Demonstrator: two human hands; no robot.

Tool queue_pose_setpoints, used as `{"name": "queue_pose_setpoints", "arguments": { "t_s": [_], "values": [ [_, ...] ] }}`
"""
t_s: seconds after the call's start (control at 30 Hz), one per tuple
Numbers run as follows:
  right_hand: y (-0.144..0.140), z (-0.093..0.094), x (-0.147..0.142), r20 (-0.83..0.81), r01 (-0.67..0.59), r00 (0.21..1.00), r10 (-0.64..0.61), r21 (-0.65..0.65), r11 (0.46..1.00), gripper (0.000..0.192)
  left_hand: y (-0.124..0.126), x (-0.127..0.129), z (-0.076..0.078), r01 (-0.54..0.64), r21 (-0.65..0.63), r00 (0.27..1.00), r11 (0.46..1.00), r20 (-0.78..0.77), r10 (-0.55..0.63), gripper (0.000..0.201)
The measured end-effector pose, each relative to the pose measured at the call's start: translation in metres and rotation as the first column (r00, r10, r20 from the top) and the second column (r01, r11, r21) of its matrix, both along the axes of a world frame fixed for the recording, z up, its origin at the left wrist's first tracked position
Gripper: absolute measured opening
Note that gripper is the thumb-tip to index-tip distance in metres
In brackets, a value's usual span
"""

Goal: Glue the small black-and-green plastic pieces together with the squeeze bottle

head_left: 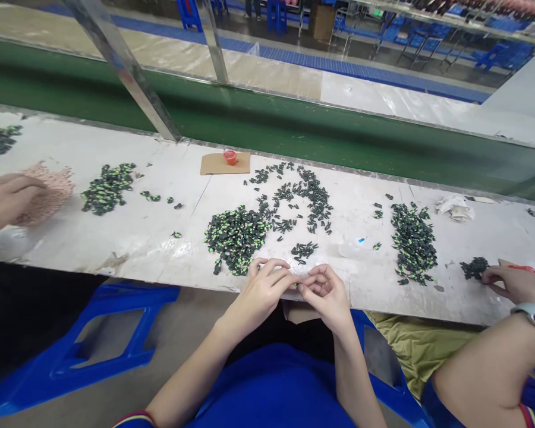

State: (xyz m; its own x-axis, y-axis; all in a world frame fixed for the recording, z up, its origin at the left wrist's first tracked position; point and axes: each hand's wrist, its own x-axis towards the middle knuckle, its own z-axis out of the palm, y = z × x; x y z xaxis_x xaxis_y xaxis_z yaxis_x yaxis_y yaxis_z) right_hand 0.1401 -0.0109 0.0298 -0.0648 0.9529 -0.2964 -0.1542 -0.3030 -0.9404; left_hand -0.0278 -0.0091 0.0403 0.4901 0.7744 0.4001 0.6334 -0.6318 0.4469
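My left hand [265,291] and my right hand [329,296] meet at the table's near edge, fingertips pinched together. Between them shows a speck of green from a small black-and-green piece [296,285], mostly covered by the fingers. Just beyond my left hand lies a heap of small black-and-green pieces [237,238]. A little cluster of thin black pieces [304,251] sits right beyond my fingers, and more black pieces [314,199] are scattered farther back.
A red cup [230,157] stands on a cardboard piece [208,164] at the back. Another person's hand [6,199] is over pink pieces [49,190] at left; a co-worker's hand [517,284] is at right, near another heap [412,244]. A metal post [129,77] rises behind the table.
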Motion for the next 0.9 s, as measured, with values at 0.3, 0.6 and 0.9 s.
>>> {"name": "queue_pose_setpoints", "arguments": {
  "t_s": [0.3, 0.6, 0.9],
  "values": [
    [0.0, 0.001, 0.003, 0.022, 0.001, 1.0, -0.002, 0.023, 1.0, 0.03, -0.006, 0.01, -0.009, 0.001, 0.059, 1.0, 0.998, 0.015, -0.002, 0.024],
    [-0.004, -0.007, 0.079, 0.411, 0.291, 0.843, -0.346, 0.193, 0.937, 0.032, 0.006, 0.01, -0.015, -0.105, -0.015, 0.992, 0.994, 0.063, 0.105, 0.021],
    [0.017, -0.011, 0.106, 0.707, 0.219, 0.288, -0.646, 0.608, 0.763, 0.041, 0.037, -0.031, -0.015, -0.524, 0.142, 0.851, 0.84, 0.052, 0.522, 0.015]
  ]
}}
